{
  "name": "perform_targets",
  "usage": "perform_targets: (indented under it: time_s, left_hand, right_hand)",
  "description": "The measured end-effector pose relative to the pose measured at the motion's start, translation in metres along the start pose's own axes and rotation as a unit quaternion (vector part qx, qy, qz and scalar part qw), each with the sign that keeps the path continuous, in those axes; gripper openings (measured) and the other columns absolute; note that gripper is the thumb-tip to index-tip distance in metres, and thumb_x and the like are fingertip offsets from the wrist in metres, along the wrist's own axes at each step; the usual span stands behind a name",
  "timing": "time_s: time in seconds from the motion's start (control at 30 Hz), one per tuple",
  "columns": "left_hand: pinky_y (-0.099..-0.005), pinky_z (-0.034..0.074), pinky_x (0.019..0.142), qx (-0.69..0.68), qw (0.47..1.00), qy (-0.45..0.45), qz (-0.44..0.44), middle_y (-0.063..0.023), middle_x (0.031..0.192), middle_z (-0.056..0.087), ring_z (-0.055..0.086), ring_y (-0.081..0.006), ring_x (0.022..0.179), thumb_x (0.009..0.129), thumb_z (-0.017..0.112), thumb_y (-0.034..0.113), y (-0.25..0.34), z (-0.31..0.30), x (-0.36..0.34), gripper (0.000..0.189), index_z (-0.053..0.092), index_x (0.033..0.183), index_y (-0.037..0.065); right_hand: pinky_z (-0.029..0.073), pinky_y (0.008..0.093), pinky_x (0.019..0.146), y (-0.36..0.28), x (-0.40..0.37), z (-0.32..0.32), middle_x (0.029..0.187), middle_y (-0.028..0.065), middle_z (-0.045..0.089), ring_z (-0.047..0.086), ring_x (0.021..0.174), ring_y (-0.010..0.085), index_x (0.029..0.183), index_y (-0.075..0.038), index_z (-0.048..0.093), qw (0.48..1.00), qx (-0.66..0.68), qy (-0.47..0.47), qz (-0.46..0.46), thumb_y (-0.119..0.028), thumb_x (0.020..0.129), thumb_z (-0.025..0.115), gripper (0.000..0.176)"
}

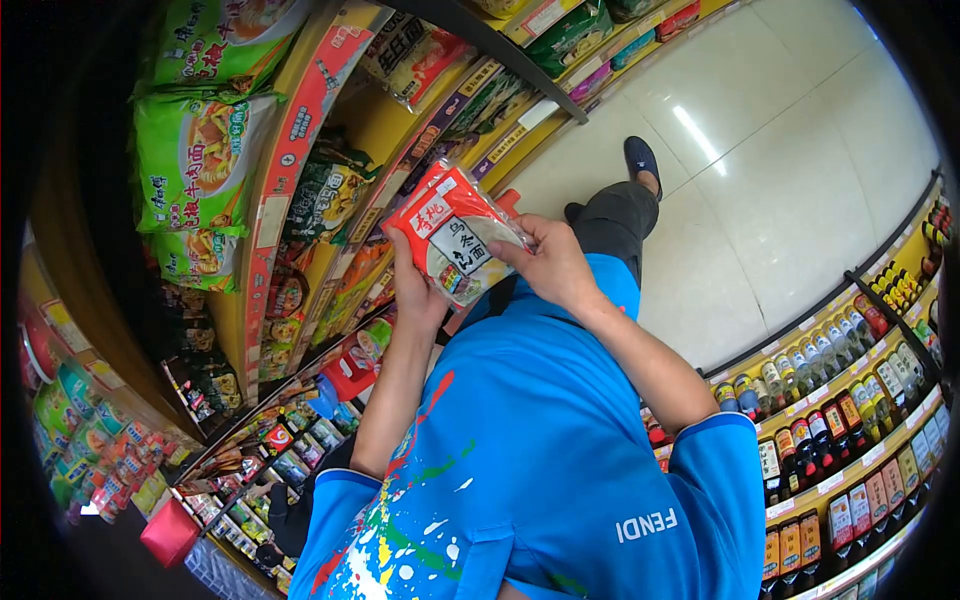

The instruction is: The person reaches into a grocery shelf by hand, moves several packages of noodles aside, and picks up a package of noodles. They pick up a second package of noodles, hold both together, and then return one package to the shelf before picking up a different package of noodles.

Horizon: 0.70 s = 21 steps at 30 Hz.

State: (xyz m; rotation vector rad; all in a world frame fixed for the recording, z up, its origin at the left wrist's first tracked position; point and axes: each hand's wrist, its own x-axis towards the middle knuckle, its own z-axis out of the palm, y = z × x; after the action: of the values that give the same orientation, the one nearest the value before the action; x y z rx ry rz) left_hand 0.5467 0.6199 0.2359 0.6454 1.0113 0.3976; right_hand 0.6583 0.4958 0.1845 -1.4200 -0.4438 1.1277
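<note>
In front of my chest I hold a red and white packet of udon noodles [455,240] in clear plastic, its printed front tilted up toward me. My left hand [415,285] grips its left edge, the thumb along the side and the other fingers mostly hidden underneath. At the packet's right edge my right hand [555,262] pinches the wrapper, fingers bent around the edge. Close beyond the packet is a yellow shelf [425,150] stacked with bagged noodles.
Large green instant noodle bags [205,165] hang over the upper left shelf. Bottles of sauce [815,430] line curved shelves at lower right. Pale floor tiles [740,190] run between the shelves. A red basket [350,372] and a pink-red box [170,532] are at left.
</note>
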Motion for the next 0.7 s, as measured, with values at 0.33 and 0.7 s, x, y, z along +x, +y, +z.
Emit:
perform_targets:
  time_s: [0.33,0.7]
  left_hand:
    - [-0.0398,0.044,0.091,-0.010,0.999,0.043,-0.012,-0.0127,0.118,0.055,0.055,-0.0269,0.106,0.091,0.040,0.047,0.004,-0.003,0.004,0.052,0.047,0.122,0.006]
    - [-0.0403,0.046,0.088,0.042,0.998,0.043,-0.014,-0.0123,0.116,0.056,0.056,-0.0270,0.103,0.089,0.038,0.055,0.005,-0.006,0.004,0.060,0.047,0.122,0.006]
  right_hand:
    - [0.045,0.0281,0.058,-0.001,0.001,0.011,0.072,0.0106,0.063,0.057,0.063,0.0127,0.089,0.002,0.064,0.986,0.166,0.004,0.005,-0.018,0.076,0.071,0.024]
    - [0.047,0.0281,0.062,-0.010,0.003,0.010,0.075,0.0121,0.065,0.060,0.068,0.0123,0.095,0.005,0.062,1.000,-0.011,-0.007,0.020,-0.023,0.076,0.071,0.035]
